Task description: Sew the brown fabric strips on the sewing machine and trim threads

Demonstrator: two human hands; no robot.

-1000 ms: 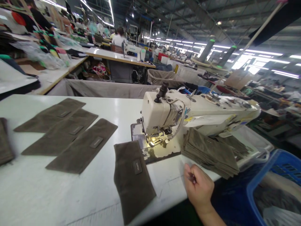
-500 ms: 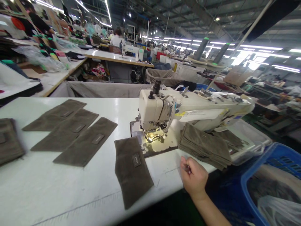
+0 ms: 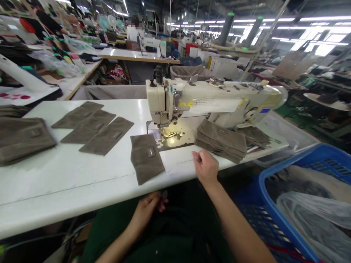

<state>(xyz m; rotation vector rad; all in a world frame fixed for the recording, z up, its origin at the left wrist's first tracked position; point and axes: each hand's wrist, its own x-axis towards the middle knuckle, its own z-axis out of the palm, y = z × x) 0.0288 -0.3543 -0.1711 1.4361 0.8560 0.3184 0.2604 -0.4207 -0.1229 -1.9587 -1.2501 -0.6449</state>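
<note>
Gained sight of left hand (image 3: 149,205) below table (image 3: 109,170) — couldn't tell its grip — and kept right hand (image 3: 207,166) curled closed near cloth stack (image 3: 222,140), apparently pausing, leaving labelled piece (image 3: 145,160) untouched.

- Four-sided olive-brown fabric panel (image 3: 144,164): plain, with dark rectangular label (image 3: 150,152).
- Long cream-coloured sewing machine (image 3: 156,98): yellow-marked.
- Flat white tabletop (image 3: 82,171): smooth white, dark-lined.
- Latticed blue plastic basket (image 3: 263,182): uniform blue.

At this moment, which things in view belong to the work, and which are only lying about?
Likely the work: machine, near panel, overlapping panels, right pile, left pile.

Likely lying about: blue basket, clear plastic, far machine.
</note>
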